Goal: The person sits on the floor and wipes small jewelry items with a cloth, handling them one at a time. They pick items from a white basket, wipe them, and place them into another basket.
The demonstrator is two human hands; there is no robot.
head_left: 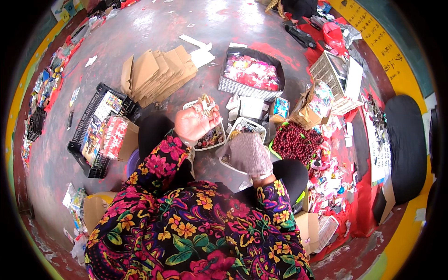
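Palm up, my left hand (193, 125) is raised over a white basket of small mixed trinkets (211, 138). Its fingers curl round a few gold-coloured and pale jewellery pieces (205, 105), too small to make out exactly. A mauve-grey cloth or knitted glove (247, 151) covers my right hand, hiding its fingers; only the wrist (264, 179) shows. This covered hand is over a second white basket (225, 161), in front of another white slotted basket (249, 122). A heap of dark red beads (296, 143) lies just to the right.
Flattened cardboard boxes (161, 74) lie at the far left, behind a black crate (95, 161). A patterned bin of pink and red packets (252, 89) stands ahead. To the right are an open carton (311, 109), a cream crate (326, 70) and scattered small goods (333, 182).
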